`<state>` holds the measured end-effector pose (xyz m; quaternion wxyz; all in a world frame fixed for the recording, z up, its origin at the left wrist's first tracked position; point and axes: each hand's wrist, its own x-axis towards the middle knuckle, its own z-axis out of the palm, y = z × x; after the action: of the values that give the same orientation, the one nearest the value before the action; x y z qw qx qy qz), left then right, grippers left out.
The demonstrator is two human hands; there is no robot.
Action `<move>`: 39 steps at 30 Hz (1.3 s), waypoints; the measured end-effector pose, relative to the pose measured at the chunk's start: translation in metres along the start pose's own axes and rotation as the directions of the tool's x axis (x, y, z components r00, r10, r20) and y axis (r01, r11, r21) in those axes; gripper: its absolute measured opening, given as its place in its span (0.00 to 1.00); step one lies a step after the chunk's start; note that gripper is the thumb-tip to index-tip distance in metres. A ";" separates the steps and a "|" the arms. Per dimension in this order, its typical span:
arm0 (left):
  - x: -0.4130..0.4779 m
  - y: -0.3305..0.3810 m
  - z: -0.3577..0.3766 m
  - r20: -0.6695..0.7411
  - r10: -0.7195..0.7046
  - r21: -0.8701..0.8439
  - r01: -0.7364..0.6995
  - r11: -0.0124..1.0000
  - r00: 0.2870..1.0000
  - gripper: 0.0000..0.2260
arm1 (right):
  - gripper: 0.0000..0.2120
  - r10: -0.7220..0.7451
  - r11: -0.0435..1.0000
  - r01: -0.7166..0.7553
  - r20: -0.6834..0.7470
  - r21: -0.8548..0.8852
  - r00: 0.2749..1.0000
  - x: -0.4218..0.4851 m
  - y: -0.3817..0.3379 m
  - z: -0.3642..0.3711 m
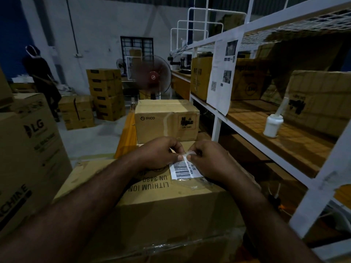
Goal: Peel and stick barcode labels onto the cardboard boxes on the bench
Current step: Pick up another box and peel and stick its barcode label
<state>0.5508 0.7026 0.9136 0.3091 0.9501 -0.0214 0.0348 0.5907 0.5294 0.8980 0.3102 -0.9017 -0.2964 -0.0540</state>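
A white barcode label (183,169) hangs above the top of a large cardboard box (163,202) printed with upside-down "LITHIUM ION UN 3480". My left hand (159,154) pinches the label's upper edge with thumb and fingers. My right hand (208,160) pinches a curled strip of backing at the same top edge, beside the left thumb. Both hands meet over the far part of the box top. Behind it stands a smaller PICO box (165,120) on the bench.
A big LG carton (28,149) stands at the left. White metal shelving (216,122) on the right holds cartons and a white glue bottle (272,125). A red pedestal fan (152,74) and stacked boxes (105,93) are further back; a person (40,76) stands far left.
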 end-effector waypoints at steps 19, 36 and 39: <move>0.001 -0.001 -0.007 0.056 0.051 0.029 -0.053 0.998 0.997 0.03 | 0.14 0.056 0.987 -0.070 0.098 0.142 0.994 0.002 -0.003 -0.008; -0.008 0.002 -0.018 0.174 -0.029 -0.082 0.044 0.996 0.984 0.10 | 0.04 0.046 0.916 -0.108 0.165 0.385 0.985 -0.005 0.001 -0.011; -0.009 0.003 -0.018 0.180 -0.040 -0.086 0.056 0.995 0.983 0.09 | 0.06 0.056 0.872 -0.142 0.194 0.469 0.979 -0.006 0.002 -0.012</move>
<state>0.5410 0.7109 0.9296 0.3493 0.9347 -0.0277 -0.0589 0.5881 0.5181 0.9051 0.4991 -0.8118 -0.2798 0.1163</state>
